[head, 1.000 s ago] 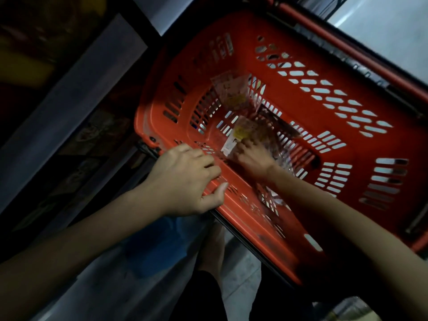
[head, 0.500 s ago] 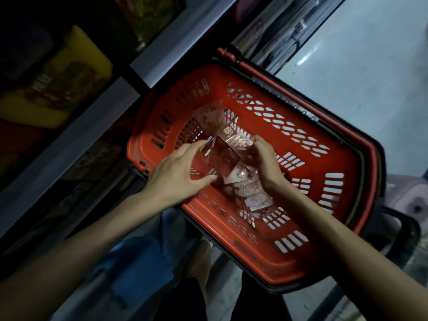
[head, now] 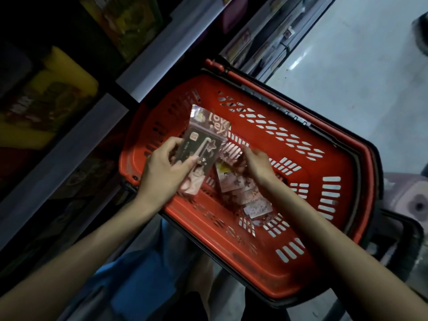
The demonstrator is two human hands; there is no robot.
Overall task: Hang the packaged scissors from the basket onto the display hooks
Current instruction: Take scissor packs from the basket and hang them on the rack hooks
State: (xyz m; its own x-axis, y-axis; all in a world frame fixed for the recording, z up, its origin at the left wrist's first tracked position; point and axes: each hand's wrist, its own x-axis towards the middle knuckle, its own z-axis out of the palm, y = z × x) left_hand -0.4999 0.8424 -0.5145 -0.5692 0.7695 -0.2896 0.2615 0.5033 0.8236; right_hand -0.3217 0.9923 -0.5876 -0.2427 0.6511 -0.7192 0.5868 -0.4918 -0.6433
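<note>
L forearm in from 8 o'clock, bare. L hand grips scissors pack, thumb across front, fingers behind. R forearm in from 4 o'clock. R hand knuckles up, fingers curled, pinches pink pack.

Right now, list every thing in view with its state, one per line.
Left hand: grips the scissors pack.
Scissors pack: lifted over the basket, tilted.
Right hand: pinches a second pack.
Second pack: held just above the basket floor.
Basket: open-topped, loose packs lying inside.
</note>
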